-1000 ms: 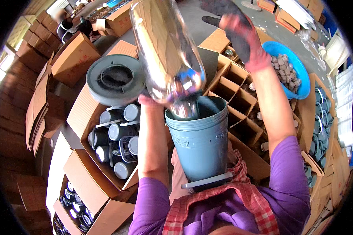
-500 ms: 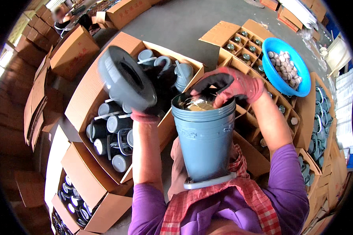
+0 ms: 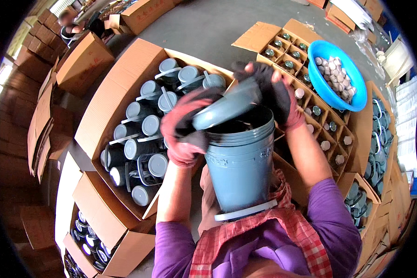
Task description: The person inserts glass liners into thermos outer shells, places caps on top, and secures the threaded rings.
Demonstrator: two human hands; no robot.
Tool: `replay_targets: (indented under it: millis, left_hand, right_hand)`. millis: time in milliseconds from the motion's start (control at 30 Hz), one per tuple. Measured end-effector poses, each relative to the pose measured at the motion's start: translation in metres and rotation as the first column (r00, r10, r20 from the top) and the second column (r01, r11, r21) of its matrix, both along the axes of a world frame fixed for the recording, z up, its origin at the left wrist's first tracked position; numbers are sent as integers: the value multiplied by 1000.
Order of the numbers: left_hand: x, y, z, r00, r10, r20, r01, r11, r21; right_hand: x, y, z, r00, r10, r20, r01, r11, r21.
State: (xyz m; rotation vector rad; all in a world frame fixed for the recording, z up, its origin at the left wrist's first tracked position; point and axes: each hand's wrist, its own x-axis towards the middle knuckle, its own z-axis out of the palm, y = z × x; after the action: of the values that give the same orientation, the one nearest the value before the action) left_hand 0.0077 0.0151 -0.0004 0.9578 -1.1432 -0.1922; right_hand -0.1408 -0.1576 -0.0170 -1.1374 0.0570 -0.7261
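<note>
A blue-grey plastic container body (image 3: 238,173) leans against my lap, its threaded mouth facing up and away from me. A round blue-grey lid (image 3: 227,109), smeared by motion, is tilted over the mouth. My left hand (image 3: 185,127), in a red and black glove, closes on the lid's left edge beside the rim. At the lid's far right edge, my right hand (image 3: 275,95), also gloved, grips with curled fingers; its fingertips are bare. Inside the mouth it is dark with a small shiny glint; the lid hides most of it.
To the left, a large carton (image 3: 95,104) holds several dark grey-lidded jugs with handles. A divided carton (image 3: 329,139) of glass flasks stands right, with a blue basin (image 3: 314,60) of pale discs on it. More cartons flank both sides. Another person (image 3: 69,30) sits far left.
My left hand has brought the lid right, from over the carton to the container's mouth. My right hand has come out of the mouth and up onto the lid.
</note>
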Motion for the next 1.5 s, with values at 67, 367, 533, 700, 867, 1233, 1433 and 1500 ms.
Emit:
replay_targets:
  millis: [67,367,533,700,867,1233,1433,1500]
  left_hand:
    - [-15,-5,13,981,-89,-170,104,991,79]
    - [-10,-7,14,980,-185,-66,188,981,41]
    - [-6,-18,32,985,-164,45,160,984,73]
    - [-4,-14,26,961,-143,235,154,988,-25]
    - [9,-6,2,969,-168,181,169,986,12]
    - [-37,-6,69,695,-83,715,-169,947,274]
    - [13,6,40,951,-288,116,241,921,306]
    - [-19,-9,79,795,-179,580,-34,941,336]
  right_hand:
    - [1,15,-9,984,155,88,-166,975,146]
    - [-8,16,-40,942,-336,18,319,875,-365]
    - [-10,17,-2,951,-268,152,303,900,-313]
    - [-7,26,-4,929,-117,352,198,959,-203]
    - [-25,30,16,949,-173,265,286,828,-483]
    - [0,33,-30,948,183,260,-264,908,324]
    - [-31,21,5,981,142,129,-131,987,-88]
    - [-2,27,-5,988,57,144,-101,940,324]
